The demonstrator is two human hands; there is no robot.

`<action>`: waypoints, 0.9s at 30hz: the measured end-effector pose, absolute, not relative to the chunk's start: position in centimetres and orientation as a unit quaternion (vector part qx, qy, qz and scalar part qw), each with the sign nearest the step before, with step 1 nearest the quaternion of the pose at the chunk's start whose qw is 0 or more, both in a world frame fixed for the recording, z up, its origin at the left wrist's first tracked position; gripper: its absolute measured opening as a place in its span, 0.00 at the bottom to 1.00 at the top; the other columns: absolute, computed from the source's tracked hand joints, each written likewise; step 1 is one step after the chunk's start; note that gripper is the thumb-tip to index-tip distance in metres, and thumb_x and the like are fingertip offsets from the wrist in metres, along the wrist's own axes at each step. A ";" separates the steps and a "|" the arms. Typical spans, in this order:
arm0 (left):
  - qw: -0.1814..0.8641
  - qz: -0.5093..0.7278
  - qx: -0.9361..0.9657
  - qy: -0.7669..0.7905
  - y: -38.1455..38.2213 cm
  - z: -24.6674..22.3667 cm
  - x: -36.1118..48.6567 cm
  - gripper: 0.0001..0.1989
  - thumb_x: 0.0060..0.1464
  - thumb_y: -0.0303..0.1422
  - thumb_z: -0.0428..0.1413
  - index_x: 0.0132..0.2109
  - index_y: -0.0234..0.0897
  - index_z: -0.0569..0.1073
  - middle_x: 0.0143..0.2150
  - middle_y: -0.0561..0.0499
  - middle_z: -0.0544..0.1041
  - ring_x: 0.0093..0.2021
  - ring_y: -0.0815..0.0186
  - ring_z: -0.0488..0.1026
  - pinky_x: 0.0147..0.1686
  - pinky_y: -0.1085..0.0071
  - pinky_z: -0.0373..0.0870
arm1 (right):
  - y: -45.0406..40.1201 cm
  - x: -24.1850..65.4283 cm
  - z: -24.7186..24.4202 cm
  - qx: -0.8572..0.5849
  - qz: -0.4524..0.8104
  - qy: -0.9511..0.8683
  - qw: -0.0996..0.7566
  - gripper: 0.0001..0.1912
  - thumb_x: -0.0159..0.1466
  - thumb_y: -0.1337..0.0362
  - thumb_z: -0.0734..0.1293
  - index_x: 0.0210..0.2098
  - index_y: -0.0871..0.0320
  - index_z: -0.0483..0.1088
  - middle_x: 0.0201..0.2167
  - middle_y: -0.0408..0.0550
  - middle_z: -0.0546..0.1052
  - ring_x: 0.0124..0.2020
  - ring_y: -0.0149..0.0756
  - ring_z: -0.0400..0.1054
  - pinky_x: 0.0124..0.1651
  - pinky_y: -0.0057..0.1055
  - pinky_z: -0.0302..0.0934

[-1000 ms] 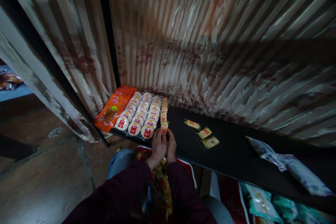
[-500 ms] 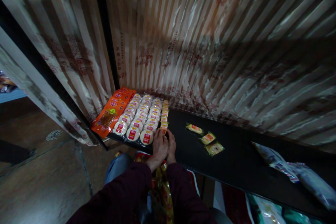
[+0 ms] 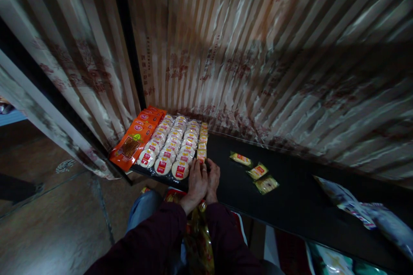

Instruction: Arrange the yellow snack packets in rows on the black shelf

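Note:
On the black shelf (image 3: 277,206), a narrow row of small yellow packets (image 3: 202,144) runs beside rows of round white packaged crackers (image 3: 180,169). My left hand (image 3: 198,182) and my right hand (image 3: 213,179) are side by side at the near end of the yellow row. Their fingertips close in around the nearest packet, which they partly cover. Orange snack bags (image 3: 135,137) overlap at the shelf's left end. Several loose yellow packets (image 3: 258,171) lie to the right of my hands.
Blue-and-white bags (image 3: 355,208) lie farther right on the shelf. A pleated patterned curtain (image 3: 226,51) hangs behind, with a black post (image 3: 127,34) at left. Below are a shiny gold bag (image 3: 198,240) and green packages (image 3: 335,260).
My right hand's fingers have shifted slightly and curl more beside the end of the yellow row. The view has moved a little; the packets otherwise look the same.

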State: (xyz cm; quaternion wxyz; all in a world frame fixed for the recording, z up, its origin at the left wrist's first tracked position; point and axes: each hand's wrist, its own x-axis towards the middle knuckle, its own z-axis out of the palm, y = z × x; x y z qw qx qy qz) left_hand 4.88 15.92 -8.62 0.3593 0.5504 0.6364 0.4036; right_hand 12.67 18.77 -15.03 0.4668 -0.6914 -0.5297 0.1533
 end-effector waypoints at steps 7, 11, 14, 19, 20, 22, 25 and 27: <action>0.379 0.406 0.533 0.638 16.0 -8.5 5.1 0.26 0.62 0.39 0.43 0.62 0.28 0.65 0.67 0.37 0.61 0.69 0.57 0.55 0.69 0.58 0.48 | 20.6 13.3 -15.3 -0.681 0.162 -0.549 0.456 0.33 0.61 0.47 0.53 0.54 0.64 0.68 0.54 0.63 0.72 0.56 0.49 0.64 0.59 0.48 0.56; 0.373 0.414 0.536 0.634 16.4 -9.2 5.3 0.25 0.62 0.37 0.42 0.61 0.31 0.65 0.66 0.39 0.63 0.69 0.59 0.55 0.69 0.57 0.48 | 20.7 13.2 -15.7 -0.667 0.182 -0.563 0.454 0.31 0.61 0.47 0.54 0.53 0.62 0.70 0.52 0.61 0.75 0.53 0.47 0.67 0.57 0.47 0.59; 0.354 0.422 0.537 0.639 16.8 -9.9 5.6 0.23 0.62 0.35 0.43 0.60 0.31 0.67 0.66 0.39 0.64 0.68 0.60 0.56 0.69 0.58 0.47 | 20.6 12.8 -15.8 -0.655 0.201 -0.562 0.463 0.30 0.61 0.49 0.55 0.53 0.62 0.70 0.50 0.60 0.76 0.52 0.46 0.69 0.57 0.45 0.61; 0.333 0.444 0.528 0.643 17.5 -10.9 6.0 0.21 0.62 0.34 0.44 0.58 0.31 0.68 0.64 0.37 0.65 0.68 0.59 0.57 0.69 0.57 0.48 | 20.4 12.6 -16.1 -0.658 0.214 -0.542 0.477 0.29 0.59 0.52 0.57 0.52 0.62 0.70 0.50 0.60 0.76 0.51 0.45 0.69 0.56 0.44 0.62; 0.334 0.449 0.521 0.645 17.6 -11.1 6.3 0.21 0.62 0.34 0.44 0.58 0.31 0.68 0.64 0.37 0.65 0.67 0.58 0.58 0.69 0.56 0.48 | 20.4 12.6 -16.1 -0.657 0.214 -0.542 0.479 0.28 0.59 0.52 0.58 0.52 0.61 0.70 0.50 0.59 0.76 0.50 0.45 0.69 0.55 0.43 0.62; 0.341 0.456 0.507 0.646 17.8 -11.4 7.2 0.21 0.62 0.32 0.44 0.58 0.33 0.68 0.64 0.38 0.66 0.67 0.57 0.58 0.69 0.53 0.47 | 20.2 12.6 -16.2 -0.651 0.213 -0.545 0.483 0.26 0.59 0.53 0.59 0.51 0.60 0.71 0.48 0.57 0.77 0.49 0.44 0.70 0.54 0.43 0.63; 0.350 0.459 0.504 0.642 18.1 -11.7 9.2 0.24 0.61 0.27 0.40 0.60 0.36 0.67 0.61 0.40 0.70 0.68 0.55 0.57 0.69 0.48 0.46 | 20.0 12.6 -16.2 -0.645 0.205 -0.554 0.485 0.24 0.59 0.54 0.59 0.50 0.58 0.72 0.48 0.56 0.77 0.49 0.43 0.70 0.55 0.43 0.63; 0.361 0.461 0.511 0.629 18.3 -11.9 10.2 0.25 0.61 0.27 0.39 0.61 0.38 0.67 0.59 0.41 0.72 0.69 0.55 0.54 0.69 0.47 0.43 | 20.0 12.5 -16.3 -0.646 0.196 -0.559 0.482 0.24 0.60 0.54 0.59 0.50 0.58 0.71 0.48 0.56 0.77 0.49 0.44 0.70 0.55 0.43 0.63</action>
